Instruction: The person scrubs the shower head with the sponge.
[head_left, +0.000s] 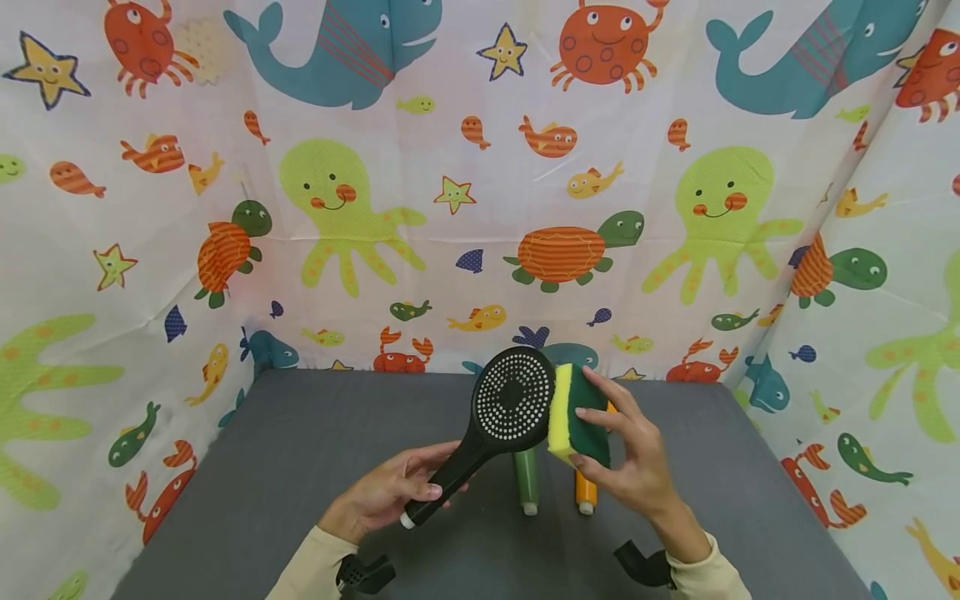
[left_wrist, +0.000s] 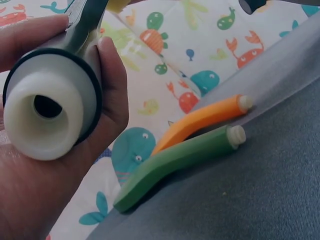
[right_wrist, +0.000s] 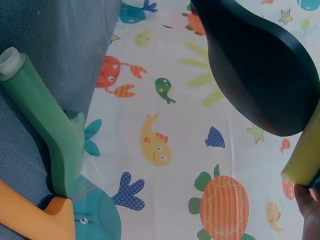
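Observation:
My left hand (head_left: 390, 492) grips a black shower head (head_left: 517, 392) by its handle, low over the table. Its round face, dotted with pale nozzles, points toward the head camera. In the left wrist view, the handle's hollow white end (left_wrist: 42, 122) faces the camera. A sponge (head_left: 587, 417), yellow on one side and dark green on the other, is pinched between the thumb and fingers of my right hand (head_left: 637, 454). Its yellow side lies right at the shower head's right rim. The right wrist view shows the shower head's smooth back (right_wrist: 260, 65) beside the sponge's yellow layer (right_wrist: 302, 152).
Behind the hands, a green bent handle (head_left: 527, 483) and an orange one (head_left: 586, 493), both white-tipped, lie on the grey table (head_left: 322, 425). Their far ends are hidden in the head view. A curtain (head_left: 450, 250) printed with sea animals surrounds the table's back and sides.

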